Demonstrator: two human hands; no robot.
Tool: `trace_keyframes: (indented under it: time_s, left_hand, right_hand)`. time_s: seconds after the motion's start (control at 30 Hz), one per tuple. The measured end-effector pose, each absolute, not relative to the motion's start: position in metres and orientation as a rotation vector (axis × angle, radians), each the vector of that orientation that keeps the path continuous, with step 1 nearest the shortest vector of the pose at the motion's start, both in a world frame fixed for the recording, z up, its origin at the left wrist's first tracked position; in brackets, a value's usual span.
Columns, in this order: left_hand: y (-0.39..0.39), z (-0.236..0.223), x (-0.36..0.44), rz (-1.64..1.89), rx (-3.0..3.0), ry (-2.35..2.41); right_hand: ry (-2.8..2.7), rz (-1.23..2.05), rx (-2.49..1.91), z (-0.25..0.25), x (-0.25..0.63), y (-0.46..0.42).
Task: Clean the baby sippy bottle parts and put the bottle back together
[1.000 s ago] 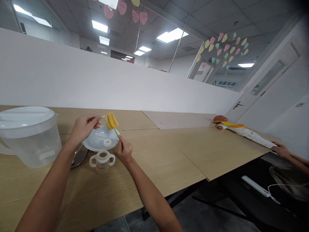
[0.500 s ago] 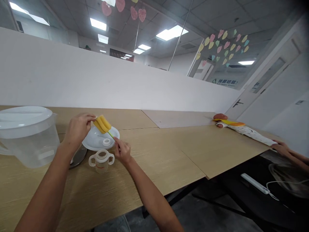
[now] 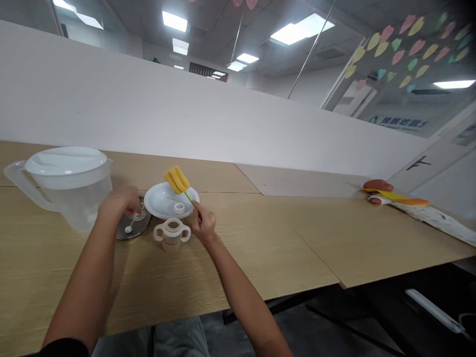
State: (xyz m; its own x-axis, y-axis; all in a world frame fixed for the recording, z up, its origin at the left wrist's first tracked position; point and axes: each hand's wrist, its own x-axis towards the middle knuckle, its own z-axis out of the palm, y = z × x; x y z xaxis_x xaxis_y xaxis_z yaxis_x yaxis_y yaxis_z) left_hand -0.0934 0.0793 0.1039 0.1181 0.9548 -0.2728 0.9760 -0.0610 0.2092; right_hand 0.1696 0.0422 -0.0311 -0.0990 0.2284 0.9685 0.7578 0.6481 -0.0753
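Observation:
My right hand (image 3: 204, 224) is closed round the thin green handle of a yellow sponge brush (image 3: 177, 179), whose head stands tilted above a white plate (image 3: 159, 203). A small white ring (image 3: 179, 208) lies on that plate. My left hand (image 3: 119, 202) is lowered over a round metal dish (image 3: 130, 229), its fingers pinched on a small clear piece (image 3: 139, 215) that touches the dish. A small two-handled clear bottle (image 3: 172, 234) stands open on the wooden table (image 3: 260, 248), between my hands.
A large clear plastic pitcher (image 3: 69, 186) with a white lid stands at the left, close to my left hand. At the far right lie a doll (image 3: 394, 198) and patterned cloth. A white partition runs behind the table. A power strip (image 3: 433, 308) lies on the floor.
My left hand has dropped from beside the sponge head down to the metal dish with the small clear piece. The sponge brush stays raised. The view has swung left and down.

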Motion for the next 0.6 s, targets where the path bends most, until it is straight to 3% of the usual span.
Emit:
trace_keyframes:
  time_s: [0.2,0.37,0.5,0.6]
  left_hand:
    - [0.091,0.078,-0.085,-0.092,1.922,1.850]
    - [0.085,0.091,-0.089,-0.011,2.024,1.948]
    - [0.077,0.108,-0.073,0.298,2.267,1.981]
    - [0.078,0.101,-0.042,0.461,2.420,1.705]
  right_hand:
    - [-1.636,-0.565,-0.864,-0.030,0.171,0.042]
    - [-1.638,-0.550,-0.834,-0.029,0.170,0.042]
    - [-1.609,-0.520,-0.872,-0.029,0.170,0.043]
    - [-1.597,-0.476,-0.906,-0.029,0.170,0.043]
